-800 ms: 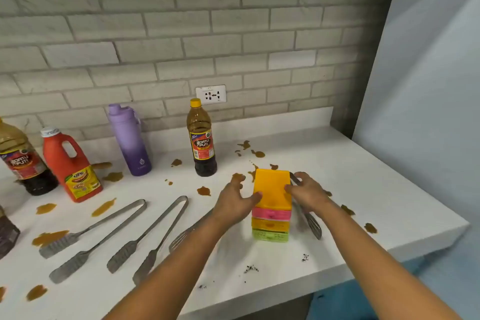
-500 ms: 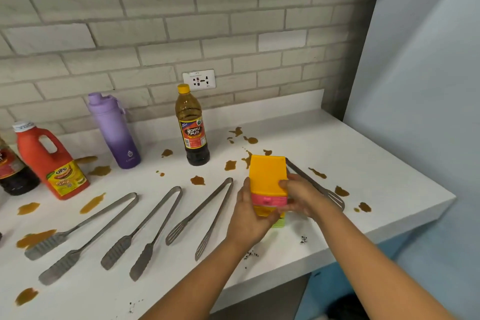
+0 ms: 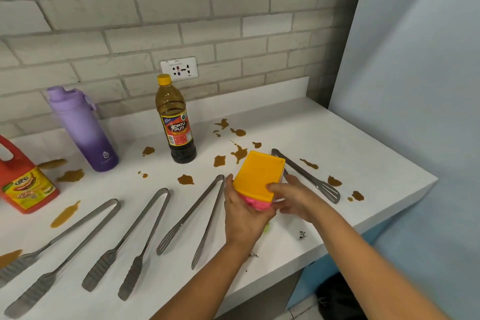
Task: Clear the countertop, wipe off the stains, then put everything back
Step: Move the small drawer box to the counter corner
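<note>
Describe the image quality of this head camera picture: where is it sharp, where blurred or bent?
Head view: even, soft light with faint shadows; the dark-sauce bottle with yellow cap is sharp enough to read its label; the steel tongs at the lower left edge and the forearms near the bottom smear; wide-angle distortion bows the grey brick wall courses.

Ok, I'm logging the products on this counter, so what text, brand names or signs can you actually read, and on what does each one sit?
"DATU PUTI": red and black label of the dark sauce bottle with the yellow cap.
"UFC": yellow label of the red jug at the left edge.
Purple water bottle: a small drop-shaped logo with a word under it, too blurred to read.
Wall socket: tiny print along its top, unreadable.
Fine print on both labels: too small.
</note>
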